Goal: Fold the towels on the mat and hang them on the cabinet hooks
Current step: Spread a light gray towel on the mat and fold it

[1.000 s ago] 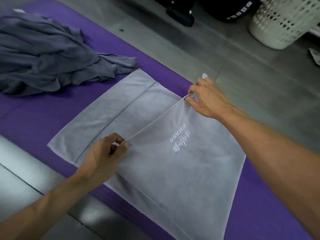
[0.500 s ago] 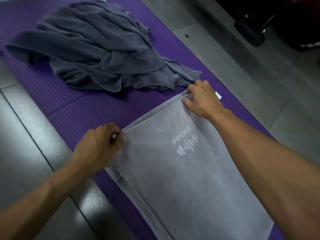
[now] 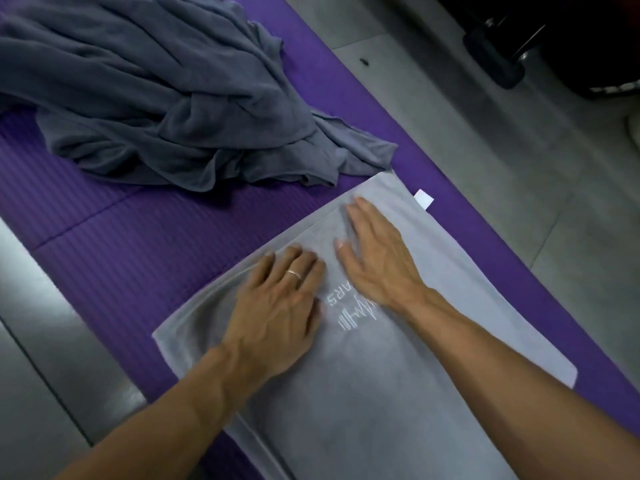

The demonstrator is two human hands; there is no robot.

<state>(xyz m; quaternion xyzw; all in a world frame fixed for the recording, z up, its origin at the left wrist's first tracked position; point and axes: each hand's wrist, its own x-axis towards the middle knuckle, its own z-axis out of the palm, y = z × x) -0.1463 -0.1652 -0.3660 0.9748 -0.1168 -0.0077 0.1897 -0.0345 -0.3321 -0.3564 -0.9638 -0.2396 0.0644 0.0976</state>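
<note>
At centre frame, on the purple mat [image 3: 145,271], the light grey towel [image 3: 398,393] lies folded, white logo [image 3: 349,306] facing up. Left hand [image 3: 277,313] and right hand [image 3: 377,261] both press flat on it, fingers straight and spread, gripping nothing. Half a second ago both hands pinched the towel's far edge; now released. Upper left: dark grey towels [image 3: 149,91] heaped on the mat. White tag [image 3: 424,199] protrudes at the towel's far corner.
</note>
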